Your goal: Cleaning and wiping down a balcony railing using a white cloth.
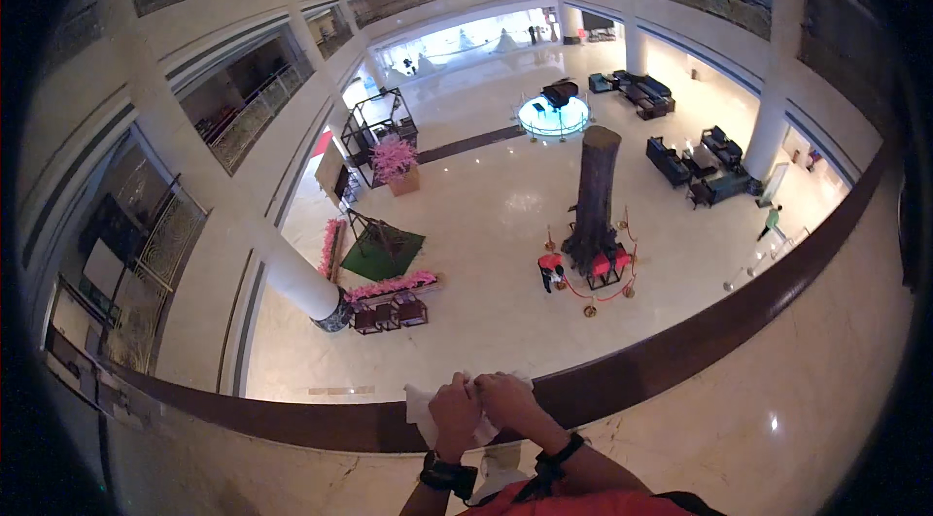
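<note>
My left hand [455, 410] and my right hand [506, 403] are side by side at the bottom middle, fingers curled in on a crumpled white cloth [418, 403]. The cloth spreads out to the left of my left hand, and a bit of it shows beyond my right knuckles. Both hands are over the dark brown handrail [313, 424] of a balcony; whether the cloth touches the rail cannot be told. Each wrist wears a black strap.
Beyond the rail lies a lobby floor [481, 239] far below. A thick tree trunk [599, 188] stands there inside a rope barrier. A piano [560, 93], sofas [721, 184] and a pink-blossomed plant [393, 159] are farther off. Two people are on that lower floor.
</note>
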{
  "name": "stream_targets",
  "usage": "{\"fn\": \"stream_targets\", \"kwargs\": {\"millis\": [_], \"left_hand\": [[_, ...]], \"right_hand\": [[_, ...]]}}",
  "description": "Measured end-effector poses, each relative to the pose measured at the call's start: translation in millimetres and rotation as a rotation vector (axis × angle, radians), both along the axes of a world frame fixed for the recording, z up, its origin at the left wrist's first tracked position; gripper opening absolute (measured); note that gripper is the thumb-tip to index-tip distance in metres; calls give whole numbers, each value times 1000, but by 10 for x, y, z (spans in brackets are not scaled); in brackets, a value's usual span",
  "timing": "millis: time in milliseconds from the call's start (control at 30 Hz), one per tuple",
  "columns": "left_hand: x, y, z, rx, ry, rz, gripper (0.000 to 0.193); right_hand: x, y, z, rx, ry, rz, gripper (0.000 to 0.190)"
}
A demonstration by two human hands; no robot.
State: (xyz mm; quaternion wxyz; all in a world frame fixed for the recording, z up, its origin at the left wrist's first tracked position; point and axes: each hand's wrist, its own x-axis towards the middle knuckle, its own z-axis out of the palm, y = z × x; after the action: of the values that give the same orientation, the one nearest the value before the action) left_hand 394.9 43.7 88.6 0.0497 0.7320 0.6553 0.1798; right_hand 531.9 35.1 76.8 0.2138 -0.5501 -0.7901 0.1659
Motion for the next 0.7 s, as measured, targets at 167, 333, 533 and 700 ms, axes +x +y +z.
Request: {"fn": "stream_targets", "kwargs": {"millis": [167,333,533,700], "left_hand": [[872,-147,18,-10,-4,-118,21],[1645,-344,135,82,-137,-352,20],[2019,-406,178,165,-176,-408,31],[1984,-388,105,93,-202,-446,27]], "right_hand": [[832,-264,258,-92,53,-217,19],[1594,-513,125,272,331,-360,12],[1905,-613,156,368,323,-439,9],[1871,-591,83,347,255,-496,9]]}}
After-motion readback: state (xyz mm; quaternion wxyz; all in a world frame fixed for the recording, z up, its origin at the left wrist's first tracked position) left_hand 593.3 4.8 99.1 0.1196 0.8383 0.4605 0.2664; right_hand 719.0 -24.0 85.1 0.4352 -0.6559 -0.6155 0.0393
